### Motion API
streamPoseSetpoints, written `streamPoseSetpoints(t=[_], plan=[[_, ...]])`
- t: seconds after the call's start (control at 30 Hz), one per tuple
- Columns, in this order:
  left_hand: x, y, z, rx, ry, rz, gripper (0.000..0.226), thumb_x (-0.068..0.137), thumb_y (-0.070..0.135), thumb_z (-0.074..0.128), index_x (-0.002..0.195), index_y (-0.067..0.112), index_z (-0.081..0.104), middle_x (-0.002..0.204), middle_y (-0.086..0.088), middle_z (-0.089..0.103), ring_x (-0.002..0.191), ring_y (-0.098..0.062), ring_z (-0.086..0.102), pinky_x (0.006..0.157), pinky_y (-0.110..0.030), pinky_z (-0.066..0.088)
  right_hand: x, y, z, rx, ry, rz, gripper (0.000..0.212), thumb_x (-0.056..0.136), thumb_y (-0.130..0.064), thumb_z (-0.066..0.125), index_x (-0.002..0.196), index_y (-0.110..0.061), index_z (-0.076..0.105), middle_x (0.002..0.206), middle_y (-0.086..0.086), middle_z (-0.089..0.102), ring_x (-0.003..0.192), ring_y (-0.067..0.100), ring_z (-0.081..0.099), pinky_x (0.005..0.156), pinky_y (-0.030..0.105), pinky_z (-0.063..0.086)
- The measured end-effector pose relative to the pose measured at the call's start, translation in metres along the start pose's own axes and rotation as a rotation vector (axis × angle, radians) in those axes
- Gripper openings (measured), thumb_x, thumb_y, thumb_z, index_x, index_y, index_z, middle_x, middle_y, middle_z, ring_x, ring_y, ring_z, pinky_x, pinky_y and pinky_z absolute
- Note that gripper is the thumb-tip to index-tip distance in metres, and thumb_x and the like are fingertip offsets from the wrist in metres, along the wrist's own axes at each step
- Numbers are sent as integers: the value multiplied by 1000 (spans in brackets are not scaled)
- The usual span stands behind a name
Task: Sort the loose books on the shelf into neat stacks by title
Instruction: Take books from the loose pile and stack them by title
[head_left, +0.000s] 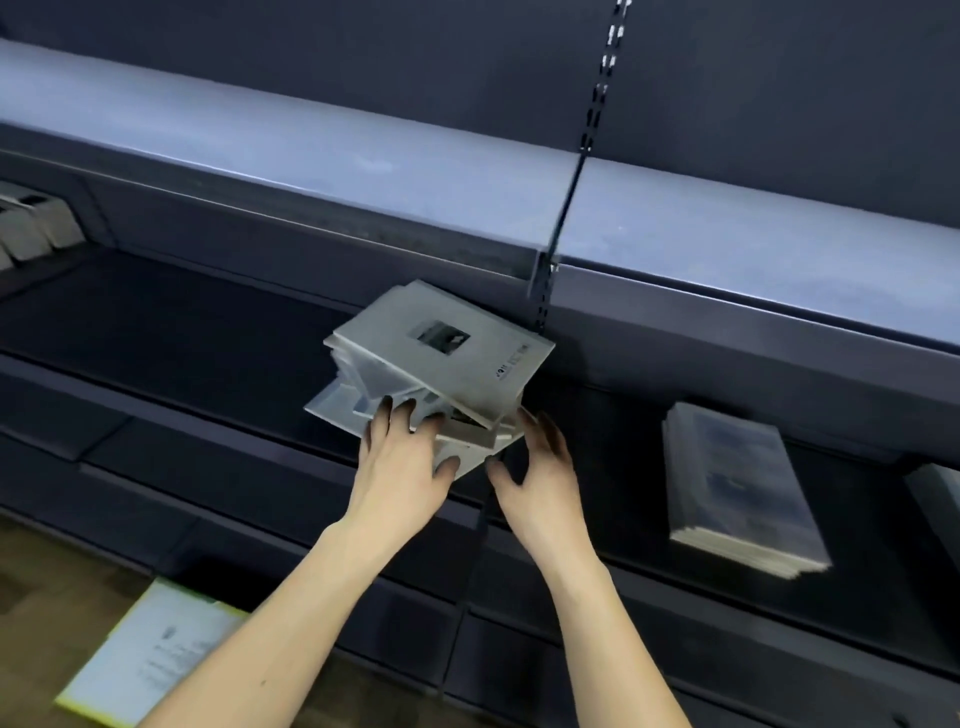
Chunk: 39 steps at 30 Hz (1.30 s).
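While the untidy pile of grey books sits mid-shelf, the left hand presses spread fingers on its near edge; the right hand, fingers loosely spread, touches its right corner.

Hands: two, left hand and right hand
Untidy pile of grey books: one; book count unclear
Neat stack of books: one
Book on floor: one
Books at far left: count unclear
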<state>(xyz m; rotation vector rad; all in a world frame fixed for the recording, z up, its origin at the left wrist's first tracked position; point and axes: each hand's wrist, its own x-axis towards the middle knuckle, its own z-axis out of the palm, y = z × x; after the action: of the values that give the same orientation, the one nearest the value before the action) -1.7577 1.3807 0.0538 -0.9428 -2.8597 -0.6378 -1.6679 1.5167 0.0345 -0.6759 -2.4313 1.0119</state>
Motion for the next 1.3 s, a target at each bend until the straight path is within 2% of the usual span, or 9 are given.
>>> streamPoseSetpoints(t=[0.33, 0.5, 0.6, 0.67, 0.77, 0.87, 1.03, 1.1, 1.3], plan=[[24, -82, -22, -110, -40, 74, 52, 92, 41, 56, 140, 25, 44, 148, -4, 36, 144, -29, 19, 117, -46, 25, 55, -27, 65, -316, 56, 106, 73, 94, -24, 63, 157, -26, 26, 167, 0, 5, 154, 25, -6, 125, 36, 1], [29, -108, -25, -148, -85, 126, 53, 94, 39, 53, 144, 27, 39, 155, -1, 26, 147, -26, 13, 117, -43, 23, 60, -27, 86, -240, 218, 113, 51, 96, -5, 55, 145, -21, 51, 158, 0, 38, 152, 20, 19, 123, 27, 10], [35, -119, -23, -197, -88, 142, 53, 94, 38, 54, 145, 28, 39, 156, 0, 25, 147, -25, 14, 117, -42, 24, 55, -35, 86, -288, 297, 59, 40, 98, -10, 57, 136, -22, 61, 145, -4, 54, 141, 22, 41, 115, 30, 30], [37, -119, -21, -245, -86, 150, 53, 94, 37, 55, 145, 27, 40, 156, 0, 26, 147, -24, 15, 116, -43, 26, 52, -44, 79, -343, 330, 36, 35, 99, -15, 57, 132, -24, 64, 135, -5, 62, 126, 22, 56, 97, 31, 45], [39, -116, -18, -310, -51, 152, 52, 94, 37, 57, 143, 24, 45, 156, -4, 27, 147, -26, 15, 116, -47, 29, 50, -63, 69, -401, 354, 62, 29, 101, -22, 52, 127, -29, 65, 113, 0, 72, 94, 28, 68, 66, 27, 43], [44, -112, -16, -316, 75, 176, 59, 90, 40, 61, 144, 19, 45, 158, -12, 24, 148, -32, 13, 118, -49, 26, 49, -81, 63, -434, 282, 68, 27, 102, -37, 48, 124, -34, 64, 88, 4, 74, 75, 32, 68, 59, 33, 49], [50, -100, -9, -303, -63, 271, 107, 76, 53, 74, 156, 22, 8, 162, -3, 14, 150, -19, 5, 122, -35, 9, 46, -102, 67, -112, 250, 135, 20, 99, -36, 56, 113, -29, 69, 89, -7, 75, 80, 14, 68, 70, 30, 54], [50, -93, -2, -296, -70, 256, 112, 73, 56, 75, 156, 19, 8, 162, -3, 15, 150, -18, 6, 123, -35, 8, 45, -107, 68, 77, 251, 199, 18, 98, -33, 59, 110, -28, 71, 90, -10, 74, 80, 4, 67, 72, 27, 53], [43, -68, 8, -460, 108, 119, 106, 73, 61, 59, 153, 3, 18, 155, -14, 33, 144, -27, 31, 122, -41, 17, 49, -128, 65, 552, 198, 313, 22, 96, -21, 64, 117, -18, 69, 99, 1, 75, 81, 13, 74, 68, 35, 62]])
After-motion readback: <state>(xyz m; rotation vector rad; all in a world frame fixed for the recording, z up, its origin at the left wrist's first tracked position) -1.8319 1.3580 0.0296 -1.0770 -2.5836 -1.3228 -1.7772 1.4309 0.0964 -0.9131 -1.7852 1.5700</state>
